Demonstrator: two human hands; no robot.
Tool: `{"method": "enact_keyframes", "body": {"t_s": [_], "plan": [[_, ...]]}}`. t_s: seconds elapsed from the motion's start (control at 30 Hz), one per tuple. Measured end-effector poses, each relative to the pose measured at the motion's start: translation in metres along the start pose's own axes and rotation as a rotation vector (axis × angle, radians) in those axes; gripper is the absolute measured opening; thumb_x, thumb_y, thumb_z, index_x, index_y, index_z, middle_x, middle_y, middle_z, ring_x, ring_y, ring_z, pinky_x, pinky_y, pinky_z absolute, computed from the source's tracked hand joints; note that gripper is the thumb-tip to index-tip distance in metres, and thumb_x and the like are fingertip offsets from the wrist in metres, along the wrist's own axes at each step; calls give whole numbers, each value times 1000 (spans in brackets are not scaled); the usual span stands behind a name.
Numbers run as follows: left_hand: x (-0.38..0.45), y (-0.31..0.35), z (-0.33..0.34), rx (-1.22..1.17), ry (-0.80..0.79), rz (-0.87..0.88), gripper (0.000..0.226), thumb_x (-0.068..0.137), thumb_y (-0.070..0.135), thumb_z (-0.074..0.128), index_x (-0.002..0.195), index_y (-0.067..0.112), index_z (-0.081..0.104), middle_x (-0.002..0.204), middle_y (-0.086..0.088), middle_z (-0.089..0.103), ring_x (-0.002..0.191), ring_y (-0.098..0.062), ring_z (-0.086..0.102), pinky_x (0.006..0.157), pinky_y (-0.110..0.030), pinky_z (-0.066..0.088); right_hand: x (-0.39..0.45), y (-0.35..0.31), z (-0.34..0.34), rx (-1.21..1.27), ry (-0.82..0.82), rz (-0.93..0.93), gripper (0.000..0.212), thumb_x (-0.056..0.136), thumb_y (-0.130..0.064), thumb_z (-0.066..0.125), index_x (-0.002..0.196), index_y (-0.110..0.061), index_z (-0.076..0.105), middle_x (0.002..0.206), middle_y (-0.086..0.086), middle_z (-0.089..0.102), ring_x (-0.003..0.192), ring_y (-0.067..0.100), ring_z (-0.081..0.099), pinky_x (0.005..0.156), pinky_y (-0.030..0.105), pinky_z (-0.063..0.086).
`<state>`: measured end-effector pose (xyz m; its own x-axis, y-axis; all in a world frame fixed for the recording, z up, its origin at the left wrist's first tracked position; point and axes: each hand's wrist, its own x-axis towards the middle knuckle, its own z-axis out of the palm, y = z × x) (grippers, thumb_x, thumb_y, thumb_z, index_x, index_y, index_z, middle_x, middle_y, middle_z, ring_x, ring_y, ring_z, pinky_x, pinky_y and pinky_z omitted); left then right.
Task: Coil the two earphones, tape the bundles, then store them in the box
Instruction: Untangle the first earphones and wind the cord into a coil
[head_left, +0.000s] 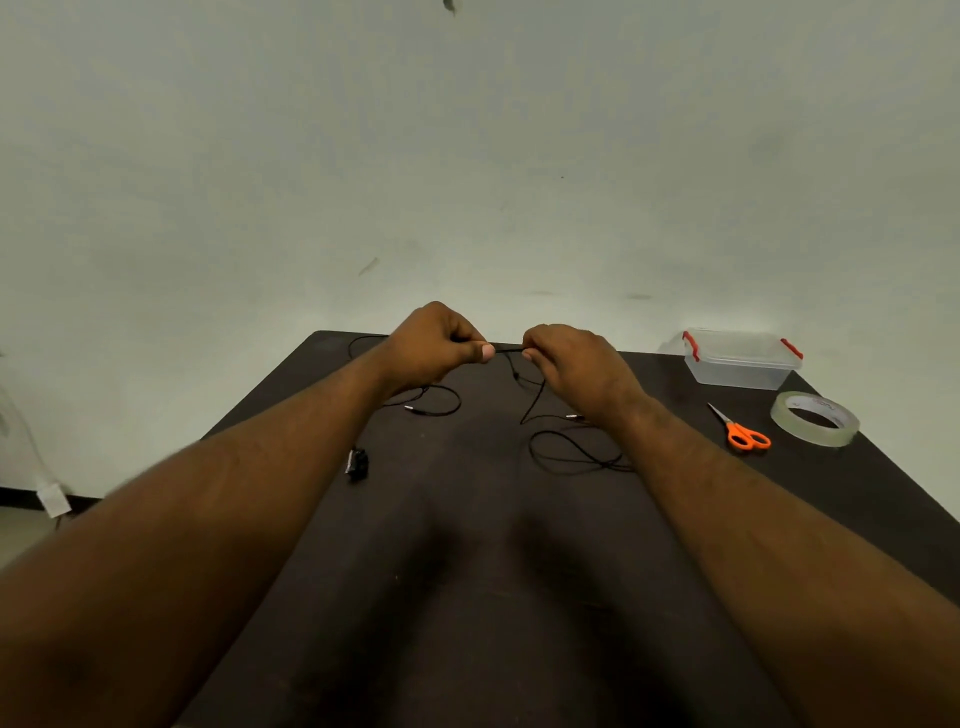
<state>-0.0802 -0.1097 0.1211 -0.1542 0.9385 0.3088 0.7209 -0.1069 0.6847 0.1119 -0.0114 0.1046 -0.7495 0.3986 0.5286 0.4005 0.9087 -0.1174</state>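
Both of my hands are raised over the far middle of the dark table (467, 545). My left hand (431, 345) and my right hand (569, 364) each pinch a thin black earphone cable (508, 351), which runs taut between them. The rest of that cable hangs down and lies in loose loops (566, 452) by my right wrist. More black cable (441, 402) with a metal plug lies below my left hand. Which earphone each loop belongs to cannot be told. A clear plastic box (740, 361) with red clips stands at the far right.
Orange-handled scissors (740, 428) and a roll of clear tape (814, 418) lie on the right side of the table near the box. A small black object (357, 462) lies left of centre. A pale wall rises behind the table's far edge.
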Motion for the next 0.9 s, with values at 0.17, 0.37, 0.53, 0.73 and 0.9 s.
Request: {"method": "enact_keyframes", "body": {"t_s": [0.17, 0.37, 0.53, 0.73, 0.9], "plan": [[-8, -8, -17, -21, -41, -46, 20, 88, 24, 70, 77, 7, 72, 53, 9, 64, 47, -1, 56, 50, -12, 46, -8, 33, -17, -77, -7, 54, 15, 99, -21, 46, 97, -10, 56, 90, 7, 61, 81, 26, 54, 70, 39, 46], [-6, -9, -20, -50, -80, -33, 21, 91, 23, 66, 88, 3, 73, 58, -6, 51, 48, -8, 50, 52, -19, 51, -7, 53, -29, -151, -13, 62, 14, 99, -20, 47, 98, -10, 57, 91, 9, 61, 81, 29, 55, 68, 37, 44], [-10, -33, -37, -26, -37, -97, 16, 91, 24, 66, 79, 17, 74, 55, -3, 49, 48, -7, 49, 52, -23, 51, -24, 87, -41, -130, 17, 221, 11, 97, -16, 47, 91, -11, 55, 86, 7, 56, 79, 31, 53, 67, 36, 40], [-22, -73, -55, 235, 21, -188, 17, 87, 30, 70, 70, 32, 71, 76, 14, 72, 75, 2, 65, 71, -20, 44, -34, 94, -38, -164, -22, 242, 12, 98, -19, 46, 93, -13, 55, 92, 10, 58, 79, 33, 54, 70, 39, 42], [-19, -92, -51, 444, 128, -205, 12, 89, 30, 67, 80, 30, 75, 77, 14, 71, 81, -5, 59, 82, -27, 39, -35, 87, -33, -151, -20, 259, 14, 98, -19, 45, 94, -12, 56, 95, 12, 60, 85, 35, 55, 81, 48, 45]]}}
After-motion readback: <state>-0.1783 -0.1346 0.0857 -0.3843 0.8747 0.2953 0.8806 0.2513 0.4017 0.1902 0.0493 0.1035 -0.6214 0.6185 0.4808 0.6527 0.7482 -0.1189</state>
